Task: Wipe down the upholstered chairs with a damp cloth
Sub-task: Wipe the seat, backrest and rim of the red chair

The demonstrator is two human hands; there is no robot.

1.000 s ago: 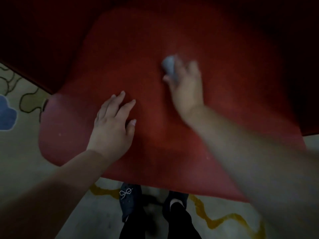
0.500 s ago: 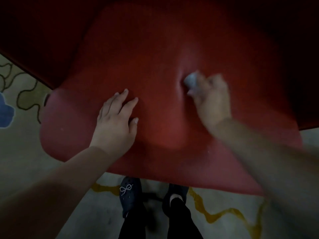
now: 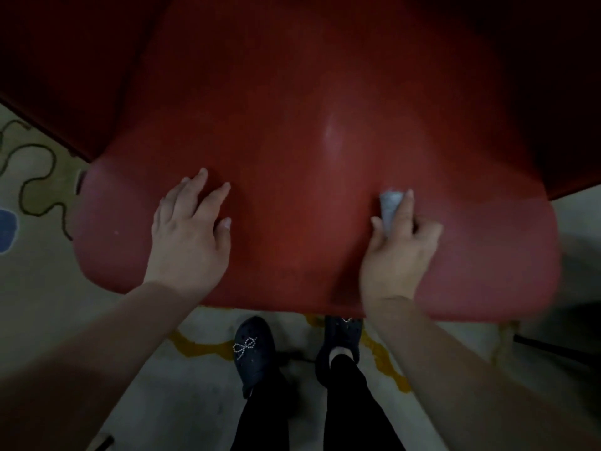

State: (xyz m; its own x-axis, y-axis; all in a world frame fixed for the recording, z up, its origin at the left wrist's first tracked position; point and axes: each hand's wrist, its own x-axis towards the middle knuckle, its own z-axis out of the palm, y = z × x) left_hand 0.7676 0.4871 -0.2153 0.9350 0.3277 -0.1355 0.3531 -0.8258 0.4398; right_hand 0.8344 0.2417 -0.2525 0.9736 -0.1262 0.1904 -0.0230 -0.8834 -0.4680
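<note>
A red upholstered chair seat (image 3: 299, 131) fills most of the head view, with a faint shiny streak near its middle. My left hand (image 3: 188, 232) lies flat on the seat's front left, fingers spread, holding nothing. My right hand (image 3: 396, 252) presses a small folded pale grey cloth (image 3: 390, 206) against the seat's front right part; most of the cloth is hidden under my fingers.
Below the seat's front edge are my two feet in dark clogs (image 3: 252, 351) on a pale carpet (image 3: 42, 278) with yellow and dark wavy lines. Dark red surfaces rise to the left and right of the seat.
My right hand has dragged the cloth from the seat's middle back toward the front right. My left hand has stayed flat in place. The view has shifted slightly.
</note>
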